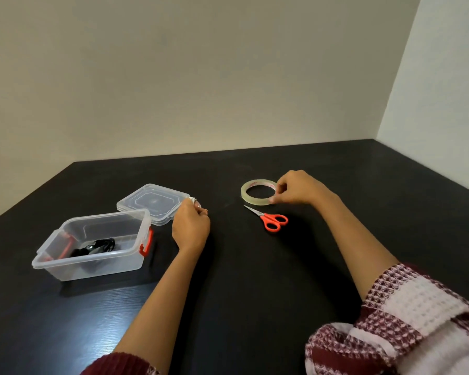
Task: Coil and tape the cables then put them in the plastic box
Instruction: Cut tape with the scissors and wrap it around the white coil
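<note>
Partway: black cable [98,246] in plastic box [100,269]; gripping white coil [193,199] with left hand [191,226], pinching tape [255,200] with right hand [298,188]; taping pending.

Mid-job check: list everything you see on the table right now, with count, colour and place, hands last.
table: one, black, set into a wall corner.
plastic box: one, clear with red latches, open, table's left side.
black cable: one, black, coiled, inside the box.
lid: one, clear, flat on the table behind the box.
tape roll: one, clear, flat on the table right of centre.
scissors: one pair, orange-red handles, just in front of the tape roll.
white cable: one, white, mostly hidden in the left hand.
sleeves: two, dark red and white, bottom edge.
left hand: grips the white cable beside the lid.
right hand: pinches the tape roll's right edge.
</note>
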